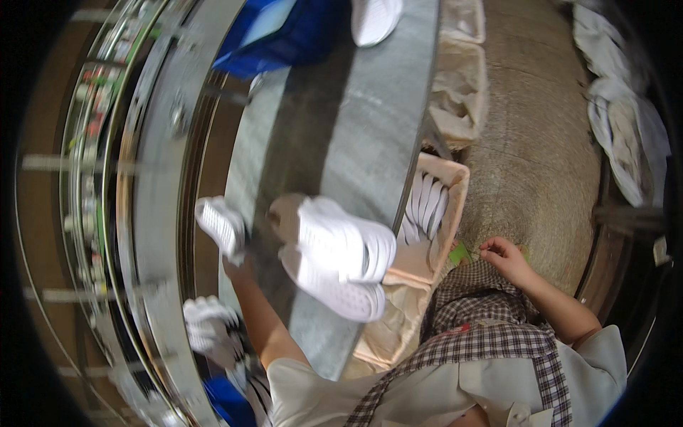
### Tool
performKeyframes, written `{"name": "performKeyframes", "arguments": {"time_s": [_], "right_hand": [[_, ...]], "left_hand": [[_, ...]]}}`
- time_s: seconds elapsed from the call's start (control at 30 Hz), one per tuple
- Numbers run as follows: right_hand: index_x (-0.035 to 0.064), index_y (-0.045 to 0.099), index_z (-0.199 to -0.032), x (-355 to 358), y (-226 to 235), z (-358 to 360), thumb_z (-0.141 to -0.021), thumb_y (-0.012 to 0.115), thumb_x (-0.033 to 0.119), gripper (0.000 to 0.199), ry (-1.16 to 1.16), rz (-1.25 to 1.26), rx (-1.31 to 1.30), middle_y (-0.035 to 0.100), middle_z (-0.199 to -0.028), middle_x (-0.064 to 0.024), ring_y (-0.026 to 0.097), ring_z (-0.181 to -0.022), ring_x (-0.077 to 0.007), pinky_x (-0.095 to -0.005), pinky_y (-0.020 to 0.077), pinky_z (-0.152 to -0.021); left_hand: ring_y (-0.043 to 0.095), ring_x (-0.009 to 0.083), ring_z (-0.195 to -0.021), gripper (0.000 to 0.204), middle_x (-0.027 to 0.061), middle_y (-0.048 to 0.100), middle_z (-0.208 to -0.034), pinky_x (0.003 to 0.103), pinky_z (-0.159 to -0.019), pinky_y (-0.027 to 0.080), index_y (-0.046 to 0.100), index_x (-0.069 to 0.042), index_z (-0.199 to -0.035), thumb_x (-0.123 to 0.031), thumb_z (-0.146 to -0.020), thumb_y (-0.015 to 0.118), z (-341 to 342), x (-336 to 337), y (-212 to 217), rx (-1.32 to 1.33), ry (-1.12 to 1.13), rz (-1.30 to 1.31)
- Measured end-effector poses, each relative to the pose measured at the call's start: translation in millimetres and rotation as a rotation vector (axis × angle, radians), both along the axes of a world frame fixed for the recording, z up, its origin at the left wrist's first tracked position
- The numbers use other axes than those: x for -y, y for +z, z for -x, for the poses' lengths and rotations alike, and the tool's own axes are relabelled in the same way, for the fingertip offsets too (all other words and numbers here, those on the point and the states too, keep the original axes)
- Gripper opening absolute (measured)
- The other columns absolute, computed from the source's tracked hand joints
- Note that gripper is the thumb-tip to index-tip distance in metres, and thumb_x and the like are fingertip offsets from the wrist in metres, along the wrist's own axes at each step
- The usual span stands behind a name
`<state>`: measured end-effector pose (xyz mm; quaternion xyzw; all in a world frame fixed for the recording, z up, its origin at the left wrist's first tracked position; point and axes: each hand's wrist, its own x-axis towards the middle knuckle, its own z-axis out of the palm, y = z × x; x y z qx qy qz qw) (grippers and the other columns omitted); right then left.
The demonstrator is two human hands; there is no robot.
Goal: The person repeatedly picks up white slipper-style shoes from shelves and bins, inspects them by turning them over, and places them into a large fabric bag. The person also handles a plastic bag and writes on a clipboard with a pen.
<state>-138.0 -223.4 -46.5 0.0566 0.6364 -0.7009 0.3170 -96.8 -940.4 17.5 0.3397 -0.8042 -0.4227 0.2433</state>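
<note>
My left arm reaches across the grey bench (370, 142), and my left hand (236, 265) is closed on the near end of a white shoe sole (219, 222) with a ridged surface. Its fingers are mostly hidden and blurred. To the right of that hand, several white shoe soles (341, 245) lie in a pile on the bench; a paler one at the front shows small holes. My right hand (506, 260) hovers above my checked apron (473, 292), its fingers loosely bent and nothing visible in them.
A blue crate (284, 35) stands at the bench's far end, beside another white sole (376, 20). Lined baskets (461, 186) run along the bench's right side, one with several white soles. Left of the bench runs a metal rail line (153, 142). White sacks (619, 121) lie far right.
</note>
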Motion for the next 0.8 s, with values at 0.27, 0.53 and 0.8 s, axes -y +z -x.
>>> {"name": "performKeyframes", "arguments": {"time_s": [0.27,0.53,0.8], "right_hand": [[-0.0002,0.058,-0.096,17,19,-40,-0.081,0.063,0.017,0.023,-0.007,-0.258,-0.08,0.06,-0.089,-0.0101,0.06,-0.084,-0.0173,-0.0299,0.0471,-0.074],[0.0016,0.052,-0.112,-1,56,-48,-0.082,0.062,0.022,0.038,-0.067,-0.228,-0.435,0.06,-0.101,-0.0128,0.059,-0.091,-0.0215,-0.0331,0.0469,-0.08],[0.0058,0.029,-0.136,-40,106,-113,-0.089,0.056,0.031,0.06,-0.123,0.424,-0.53,0.054,-0.119,-0.01,0.049,-0.108,-0.0189,-0.0355,0.0371,-0.094]], "left_hand": [[0.061,0.0324,-0.088,0.037,0.0227,0.06,-0.097,0.043,-0.07,0.051,0.059,0.006,-0.101,-0.026,-0.083,0.054,66,7,4,0.646,0.066,0.654],[0.055,0.0367,-0.102,0.033,0.0238,0.055,-0.11,0.036,-0.08,0.054,0.046,0.007,-0.116,-0.007,-0.086,0.048,54,-183,155,-0.504,-0.091,-1.407],[0.059,0.0305,-0.097,0.047,0.0165,0.053,-0.113,0.038,-0.077,0.057,0.042,-0.004,-0.122,0.004,-0.077,0.056,-105,-469,160,-0.116,-0.625,-1.411]]}}
